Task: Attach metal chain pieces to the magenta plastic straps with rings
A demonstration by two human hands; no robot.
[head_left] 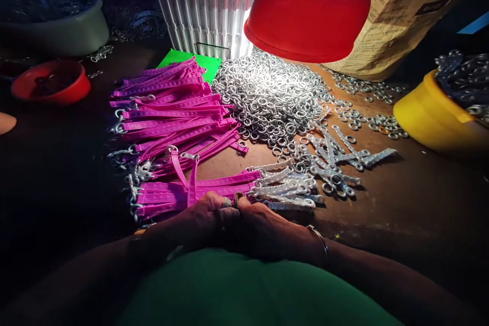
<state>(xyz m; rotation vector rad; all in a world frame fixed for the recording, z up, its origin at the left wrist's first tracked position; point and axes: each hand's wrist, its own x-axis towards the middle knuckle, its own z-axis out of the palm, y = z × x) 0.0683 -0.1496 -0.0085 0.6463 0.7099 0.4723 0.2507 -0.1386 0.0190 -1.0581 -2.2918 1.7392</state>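
My left hand point(198, 219) and my right hand point(263, 226) meet at the near edge of the table, fingertips pressed together over a small item I cannot make out. Purple plastic straps point(171, 112) lie stacked to the left, some with metal clasps on their ends. One purple strap point(191, 183) rises from the pile up to my left fingers. A row of silver strips point(284, 186) lies just beyond my right hand. A big heap of small metal rings point(267, 94) shines under the lamp.
A red lamp shade point(309, 10) hangs over the table point(401, 198). A yellow bowl point(431, 117) of metal parts stands right. A small red bowl point(51, 81) and a pale basin point(57, 30) stand left. A green mat point(208, 63) and white ribbed panels point(206, 5) sit behind.
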